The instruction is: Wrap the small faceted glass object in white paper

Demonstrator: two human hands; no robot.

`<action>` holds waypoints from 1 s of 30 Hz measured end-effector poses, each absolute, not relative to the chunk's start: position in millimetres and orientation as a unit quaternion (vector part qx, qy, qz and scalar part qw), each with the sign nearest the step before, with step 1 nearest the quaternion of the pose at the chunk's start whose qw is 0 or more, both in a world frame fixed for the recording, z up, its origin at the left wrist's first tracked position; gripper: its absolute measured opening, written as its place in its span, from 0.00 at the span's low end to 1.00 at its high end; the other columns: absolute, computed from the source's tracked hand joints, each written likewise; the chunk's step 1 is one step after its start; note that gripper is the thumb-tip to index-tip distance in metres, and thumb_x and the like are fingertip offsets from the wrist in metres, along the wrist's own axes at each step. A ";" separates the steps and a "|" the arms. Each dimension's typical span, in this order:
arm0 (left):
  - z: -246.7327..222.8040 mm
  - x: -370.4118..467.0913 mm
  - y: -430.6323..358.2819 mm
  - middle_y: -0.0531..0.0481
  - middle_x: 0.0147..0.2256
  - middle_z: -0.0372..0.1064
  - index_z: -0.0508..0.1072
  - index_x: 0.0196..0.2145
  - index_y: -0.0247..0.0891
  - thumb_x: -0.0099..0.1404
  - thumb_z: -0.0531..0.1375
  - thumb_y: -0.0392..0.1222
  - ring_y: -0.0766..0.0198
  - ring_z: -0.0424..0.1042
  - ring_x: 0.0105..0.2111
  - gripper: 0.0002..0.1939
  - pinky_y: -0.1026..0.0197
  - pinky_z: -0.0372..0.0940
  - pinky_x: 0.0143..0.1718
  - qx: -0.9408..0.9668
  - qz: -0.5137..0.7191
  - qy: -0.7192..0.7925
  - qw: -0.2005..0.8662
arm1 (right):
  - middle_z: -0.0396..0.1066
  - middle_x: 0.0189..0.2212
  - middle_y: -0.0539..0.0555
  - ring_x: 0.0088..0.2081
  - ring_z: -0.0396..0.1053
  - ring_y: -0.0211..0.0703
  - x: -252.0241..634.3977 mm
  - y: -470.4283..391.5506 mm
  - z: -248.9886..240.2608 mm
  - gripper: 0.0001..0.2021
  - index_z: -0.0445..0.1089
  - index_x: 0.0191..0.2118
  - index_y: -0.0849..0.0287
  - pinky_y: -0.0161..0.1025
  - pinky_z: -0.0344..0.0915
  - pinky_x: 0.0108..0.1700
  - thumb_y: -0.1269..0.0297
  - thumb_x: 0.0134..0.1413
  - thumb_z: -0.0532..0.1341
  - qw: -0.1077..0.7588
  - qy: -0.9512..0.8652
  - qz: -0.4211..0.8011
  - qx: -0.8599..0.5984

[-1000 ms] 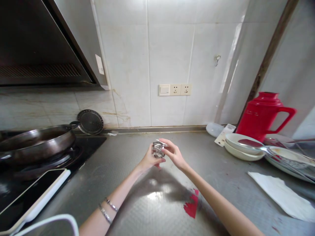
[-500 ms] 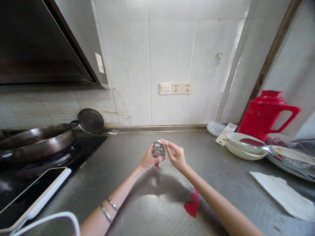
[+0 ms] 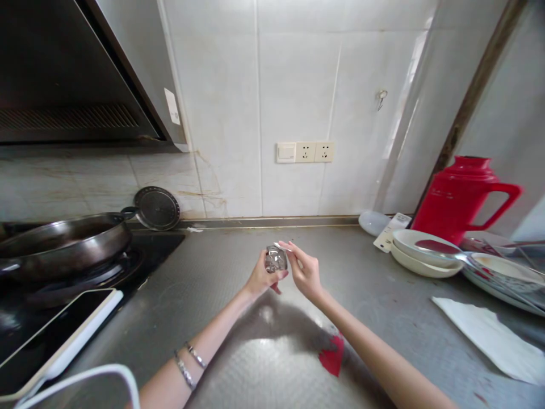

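A small clear, greyish object with shiny facets, like a little glass jar [image 3: 276, 259], sits in the grip of my left hand [image 3: 259, 277]. My left fingers wrap round its side and underside, above the counter. My right hand [image 3: 309, 275] is pinched closed at the glass's upper right edge. Between its thumb and forefinger is a small thin white piece [image 3: 279, 246], whose tip reaches over the glass; its kind is too small to make out. A torn red scrap [image 3: 331, 358] lies on the counter beside my right forearm.
On the left, a steel pan [image 3: 72, 247] rests on the stove, with a white-edged phone [image 3: 85, 326] in front. At the right stand a red thermos jug [image 3: 455, 199], stacked bowls [image 3: 421, 264] and a plate [image 3: 506, 278]. A white paper sheet [image 3: 489, 341] lies nearer.
Both hands stay in nearly the same place. The glass is turned slightly in my left hand, and the white piece in my right fingers shows a little more.
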State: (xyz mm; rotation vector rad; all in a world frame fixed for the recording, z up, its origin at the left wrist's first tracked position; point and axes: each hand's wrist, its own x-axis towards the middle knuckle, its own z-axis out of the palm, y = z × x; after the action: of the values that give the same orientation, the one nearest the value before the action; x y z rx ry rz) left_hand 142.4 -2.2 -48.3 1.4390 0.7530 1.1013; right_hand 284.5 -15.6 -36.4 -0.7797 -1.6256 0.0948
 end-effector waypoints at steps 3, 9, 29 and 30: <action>-47.6 143.2 -3.6 0.61 0.26 0.62 0.56 0.43 0.40 0.48 0.68 0.47 0.75 0.61 0.14 0.31 0.67 0.65 0.13 0.612 0.466 0.317 0.555 | 0.76 0.45 0.51 0.52 0.71 0.46 282.8 -15.7 -37.6 0.14 0.73 0.46 0.52 0.46 0.66 0.56 0.66 0.63 0.52 0.622 -0.706 0.041 -0.337; -44.3 144.5 -9.2 0.61 0.26 0.62 0.56 0.46 0.40 0.50 0.65 0.43 0.75 0.61 0.14 0.29 0.64 0.67 0.15 0.609 0.441 0.333 0.569 | 0.78 0.41 0.52 0.48 0.74 0.50 284.3 -6.0 -43.2 0.12 0.74 0.43 0.52 0.49 0.69 0.52 0.64 0.62 0.53 0.633 -0.669 0.078 -0.383; -45.7 140.4 0.8 0.60 0.25 0.62 0.56 0.43 0.40 0.48 0.68 0.48 0.75 0.59 0.13 0.30 0.64 0.66 0.14 0.586 0.447 0.388 0.553 | 0.77 0.43 0.55 0.46 0.74 0.46 300.4 -1.6 -37.7 0.16 0.70 0.49 0.53 0.52 0.65 0.57 0.73 0.62 0.51 0.567 -0.772 -0.035 -0.286; -46.4 140.5 2.2 0.61 0.25 0.62 0.56 0.43 0.40 0.47 0.69 0.48 0.75 0.59 0.13 0.31 0.64 0.65 0.14 0.587 0.445 0.392 0.551 | 0.76 0.44 0.55 0.48 0.73 0.46 299.2 -3.9 -37.4 0.17 0.68 0.51 0.53 0.53 0.65 0.57 0.73 0.61 0.51 0.556 -0.785 -0.044 -0.270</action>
State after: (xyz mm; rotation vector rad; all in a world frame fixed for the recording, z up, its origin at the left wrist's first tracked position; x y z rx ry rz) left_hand 140.5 2.2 -46.4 1.3897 0.9279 1.0538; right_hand 299.2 -3.9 -37.4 -0.6369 -1.8535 -0.1034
